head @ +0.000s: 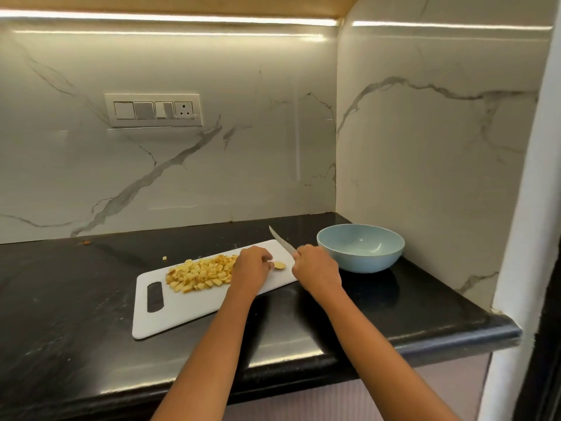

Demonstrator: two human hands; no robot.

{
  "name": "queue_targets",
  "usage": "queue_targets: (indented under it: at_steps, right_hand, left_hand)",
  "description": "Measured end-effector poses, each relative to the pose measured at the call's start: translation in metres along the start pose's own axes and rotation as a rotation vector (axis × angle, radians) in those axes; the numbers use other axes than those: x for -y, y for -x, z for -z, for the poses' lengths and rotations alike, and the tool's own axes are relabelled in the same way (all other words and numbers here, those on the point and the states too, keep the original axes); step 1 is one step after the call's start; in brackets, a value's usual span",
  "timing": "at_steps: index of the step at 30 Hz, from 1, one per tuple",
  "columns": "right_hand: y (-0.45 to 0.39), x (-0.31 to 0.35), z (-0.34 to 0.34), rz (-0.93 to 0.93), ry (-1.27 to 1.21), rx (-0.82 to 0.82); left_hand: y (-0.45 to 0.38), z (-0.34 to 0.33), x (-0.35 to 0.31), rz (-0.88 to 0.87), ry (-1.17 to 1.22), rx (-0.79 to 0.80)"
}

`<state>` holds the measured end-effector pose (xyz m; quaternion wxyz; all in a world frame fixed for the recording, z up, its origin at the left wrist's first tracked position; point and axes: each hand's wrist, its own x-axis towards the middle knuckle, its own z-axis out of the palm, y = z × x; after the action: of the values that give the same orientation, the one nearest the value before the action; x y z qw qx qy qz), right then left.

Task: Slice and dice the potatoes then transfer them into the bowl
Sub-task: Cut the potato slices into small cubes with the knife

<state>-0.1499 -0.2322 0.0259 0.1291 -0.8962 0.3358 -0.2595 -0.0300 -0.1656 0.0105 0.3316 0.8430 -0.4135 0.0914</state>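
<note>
A white cutting board lies slanted on the black counter. On it sits a heap of diced potato. My left hand rests beside the heap and pinches a small potato piece at the board's right end. My right hand grips a knife whose blade points up and away to the left, raised off the board. A light blue bowl, with nothing in it, stands just right of the board.
The black counter ends in a rounded front edge, and marble walls close the back and the right side. One stray potato cube lies behind the board. A switch panel is on the back wall.
</note>
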Motion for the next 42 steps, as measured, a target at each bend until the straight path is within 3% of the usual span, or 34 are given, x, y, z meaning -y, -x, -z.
queue_targets:
  at_steps: [5,28,42]
  right_hand:
    - [0.024,0.004,0.002,-0.052,0.098,0.101]
    - [0.037,0.018,0.009,0.073,0.260,0.097]
    - [0.032,0.022,0.005,0.054,0.217,0.095]
  left_hand:
    - [0.008,-0.002,-0.004,0.006,0.053,-0.004]
    - [0.000,-0.005,-0.003,0.037,0.167,0.004]
    - [-0.003,-0.006,0.001,0.043,0.214,0.024]
